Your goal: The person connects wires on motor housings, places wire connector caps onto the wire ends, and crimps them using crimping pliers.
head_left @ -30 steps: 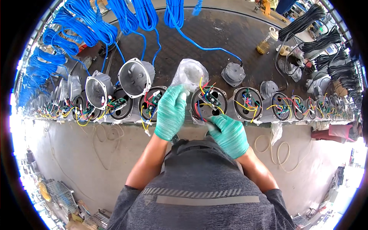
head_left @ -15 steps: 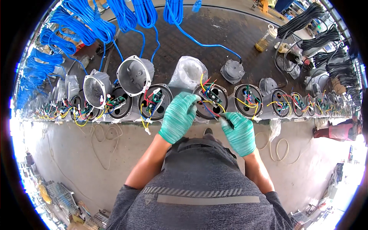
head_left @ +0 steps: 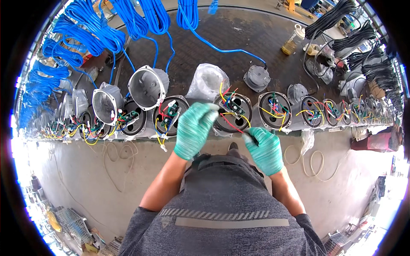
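In a green striped glove, my right hand [head_left: 265, 150] pinches the free end of a red wire [head_left: 232, 124]. That wire comes out of the round grey motor housing [head_left: 219, 126] in front of me. My left hand [head_left: 192, 131], gloved alike, is at the housing's left rim with its fingertips pressed together; what they hold, if anything, is hidden. Inside the housing sits a small green circuit board [head_left: 235, 107] with black parts. A yellow wire [head_left: 244, 116] curves across the opening below the board, and red and yellow wire ends stick up above it.
Similar wired housings, like one grey housing [head_left: 273, 110], line the bench edge on both sides. Behind stand a plastic-wrapped part [head_left: 208, 81], a round grey cap [head_left: 257, 78] on a blue cable, and a bottle [head_left: 293, 40]. Blue cable coils [head_left: 151, 17] hang far left, black coils [head_left: 331, 19] right.
My left hand has shifted slightly left, its fingertips now drawn together. The blue wire beside the red one no longer shows; the red wire is stretched toward my right hand.
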Tool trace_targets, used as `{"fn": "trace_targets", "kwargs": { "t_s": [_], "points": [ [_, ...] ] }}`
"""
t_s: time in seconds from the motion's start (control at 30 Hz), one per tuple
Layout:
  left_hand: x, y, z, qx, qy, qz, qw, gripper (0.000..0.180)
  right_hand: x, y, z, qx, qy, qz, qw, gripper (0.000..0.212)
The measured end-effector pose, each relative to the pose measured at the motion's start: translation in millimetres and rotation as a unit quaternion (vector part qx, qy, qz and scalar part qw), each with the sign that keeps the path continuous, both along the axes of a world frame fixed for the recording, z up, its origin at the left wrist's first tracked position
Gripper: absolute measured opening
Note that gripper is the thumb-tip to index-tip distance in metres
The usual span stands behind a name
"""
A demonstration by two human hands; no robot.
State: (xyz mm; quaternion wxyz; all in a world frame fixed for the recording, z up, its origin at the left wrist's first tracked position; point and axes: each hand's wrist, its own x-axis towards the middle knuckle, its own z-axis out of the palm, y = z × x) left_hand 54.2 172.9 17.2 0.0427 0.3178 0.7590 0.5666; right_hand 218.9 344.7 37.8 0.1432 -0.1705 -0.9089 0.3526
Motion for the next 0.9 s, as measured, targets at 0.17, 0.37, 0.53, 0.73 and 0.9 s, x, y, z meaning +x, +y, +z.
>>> {"fn": "trace_targets", "kwargs": {
  "t_s": [0.17, 0.37, 0.53, 0.73, 0.9],
  "points": [
    [-14, -7, -1, 0.032, -0.178, 0.028, 0.983, 0.021, 8, -2, -3, -0.004, -0.003, 0.023, 1.000, 0.018],
    [-11, -15, -8, 0.037, -0.228, -0.029, 0.972, 0.020, 18, 4, -14, -0.010, -0.040, 0.054, 0.998, 0.030],
    [-5, -21, -13, 0.010, -0.158, -0.025, 0.987, 0.016, 26, 17, -26, -0.027, -0.143, -0.134, 0.980, 0.031],
    [-3, -21, -9, 0.011, -0.140, -0.037, 0.989, 0.015, 27, 13, -55, -0.008, -0.109, -0.079, 0.991, 0.028],
    [-4, -25, 11, -0.061, 0.058, -0.092, 0.992, 0.015, 28, 9, -13, 0.149, -0.072, 0.108, 0.980, 0.028]
  ]
}}
